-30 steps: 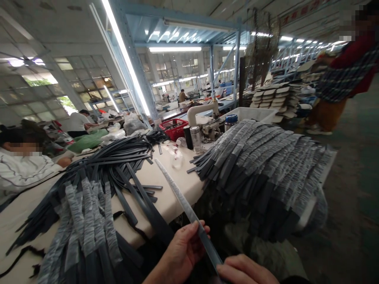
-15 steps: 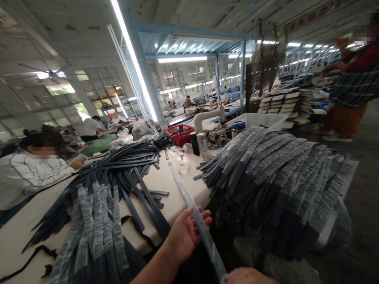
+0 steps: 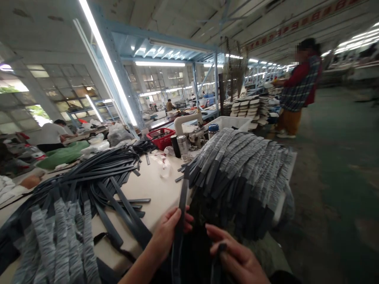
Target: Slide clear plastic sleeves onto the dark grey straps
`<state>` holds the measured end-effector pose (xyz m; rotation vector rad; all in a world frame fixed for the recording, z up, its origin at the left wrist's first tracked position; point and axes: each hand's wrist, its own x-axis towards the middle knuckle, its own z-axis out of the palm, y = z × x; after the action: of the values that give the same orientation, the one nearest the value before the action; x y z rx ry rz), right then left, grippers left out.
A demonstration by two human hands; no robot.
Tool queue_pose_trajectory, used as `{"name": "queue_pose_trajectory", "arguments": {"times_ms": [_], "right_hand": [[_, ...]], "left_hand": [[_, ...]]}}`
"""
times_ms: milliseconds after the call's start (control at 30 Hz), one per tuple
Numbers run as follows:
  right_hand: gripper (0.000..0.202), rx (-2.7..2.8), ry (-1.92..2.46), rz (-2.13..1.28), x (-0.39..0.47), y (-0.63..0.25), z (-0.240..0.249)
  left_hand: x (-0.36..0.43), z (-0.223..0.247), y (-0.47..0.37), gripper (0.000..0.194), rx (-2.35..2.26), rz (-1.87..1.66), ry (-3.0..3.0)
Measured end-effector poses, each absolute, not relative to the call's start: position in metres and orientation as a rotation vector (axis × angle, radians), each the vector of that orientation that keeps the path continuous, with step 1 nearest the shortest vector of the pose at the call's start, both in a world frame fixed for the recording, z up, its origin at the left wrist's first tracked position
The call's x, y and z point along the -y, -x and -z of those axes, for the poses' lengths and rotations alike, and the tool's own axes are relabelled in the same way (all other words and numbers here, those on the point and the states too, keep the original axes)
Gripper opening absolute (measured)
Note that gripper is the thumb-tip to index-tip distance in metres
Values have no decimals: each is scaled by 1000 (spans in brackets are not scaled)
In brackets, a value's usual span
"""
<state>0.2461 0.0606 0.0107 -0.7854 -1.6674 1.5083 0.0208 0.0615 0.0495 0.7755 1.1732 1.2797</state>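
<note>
My left hand is closed around a long, flat dark strap, whose upper end points up and away from me. Lower right, my right hand pinches a dark strap end between thumb and fingers, with the index finger raised. Whether both pieces belong to one strap cannot be seen, as the lower part leaves the view. Left of my hands, loose dark straps lie heaped on the pale table. Several straps with crinkled, clear wrapping lie at the near left. A large wrapped bundle sits to the right.
Behind the table's far end stand a red basket, a steel flask, a sewing machine and a white bin. A co-worker stands at the back right by stacked pale pieces. Green floor runs along the right.
The view has swung right. The strap in my left hand now stands more upright and shows a darker face. My right hand has come up into view with a strap end.
</note>
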Motion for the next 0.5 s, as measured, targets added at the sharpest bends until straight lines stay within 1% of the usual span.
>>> {"name": "queue_pose_trajectory", "arguments": {"times_ms": [100, 233, 333, 400, 467, 500], "right_hand": [[29, 1303, 720, -1562, -88, -236, -35], [27, 1113, 668, -1576, -106, -224, -54], [29, 1065, 710, -1559, -104, -213, -55], [35, 1062, 773, -1544, -98, -207, -54], [42, 1047, 827, -1556, -94, -203, -52], [43, 1033, 844, -1572, -93, -203, -51]], "left_hand": [[-40, -41, -42, 37, -1111, -1006, -893], [-25, -44, -52, 36, -1074, -796, -915], [-26, -51, -54, 42, -1055, -868, -904], [-31, -55, -57, 46, -1022, -947, -933], [-36, -59, -63, 43, -1025, -964, -1000], [-38, -60, -67, 39, -1053, -950, -1037]]}}
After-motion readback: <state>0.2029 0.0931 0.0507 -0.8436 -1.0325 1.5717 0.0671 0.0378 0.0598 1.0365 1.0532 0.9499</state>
